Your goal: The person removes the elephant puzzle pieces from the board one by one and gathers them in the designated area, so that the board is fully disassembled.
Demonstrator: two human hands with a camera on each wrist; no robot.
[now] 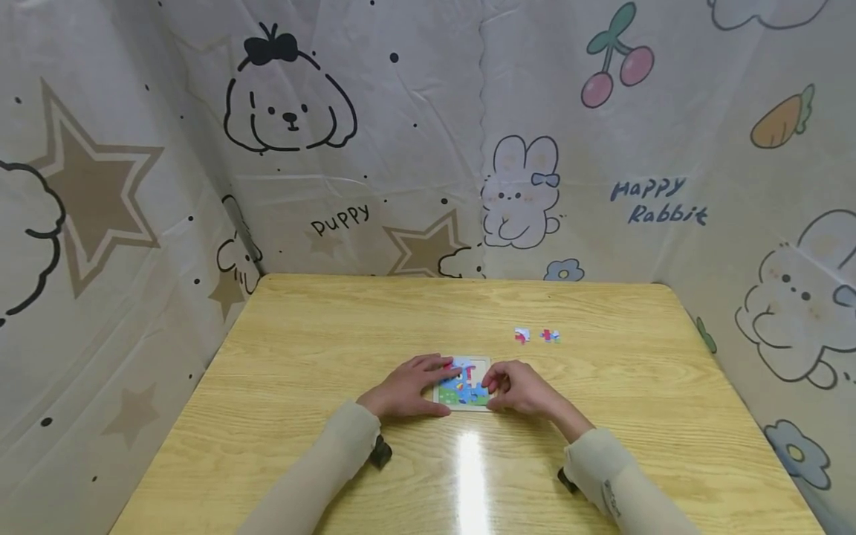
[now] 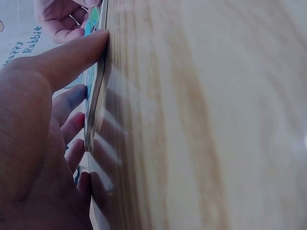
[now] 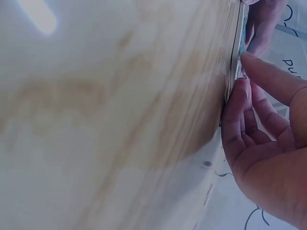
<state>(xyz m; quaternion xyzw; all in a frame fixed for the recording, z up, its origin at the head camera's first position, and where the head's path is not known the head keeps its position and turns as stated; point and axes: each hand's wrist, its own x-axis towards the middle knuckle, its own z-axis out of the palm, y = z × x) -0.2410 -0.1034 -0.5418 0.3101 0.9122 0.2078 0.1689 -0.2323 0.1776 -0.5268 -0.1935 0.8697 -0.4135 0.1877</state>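
A small jigsaw puzzle board [image 1: 461, 408] lies flat on the table, with a pale frame and blue, green and red pieces. Its upper right part shows bare backing. My left hand [image 1: 408, 386] rests on the board's left side, fingers spread over the upper left and thumb at the near edge. In the left wrist view, the thumb [image 2: 76, 60] lies against that edge. At the right edge my right hand [image 1: 524, 388] has bent fingers, with index finger and thumb close together on the rim. I cannot tell whether a piece is between them.
Beyond the right hand lie two loose puzzle pieces, a red-and-white piece [image 1: 522, 335] and a red-and-blue piece [image 1: 550, 336]. The wooden table [image 1: 321, 319] meets a printed cloth [image 1: 414, 186] at the back and sides. Glare shows near the table's front.
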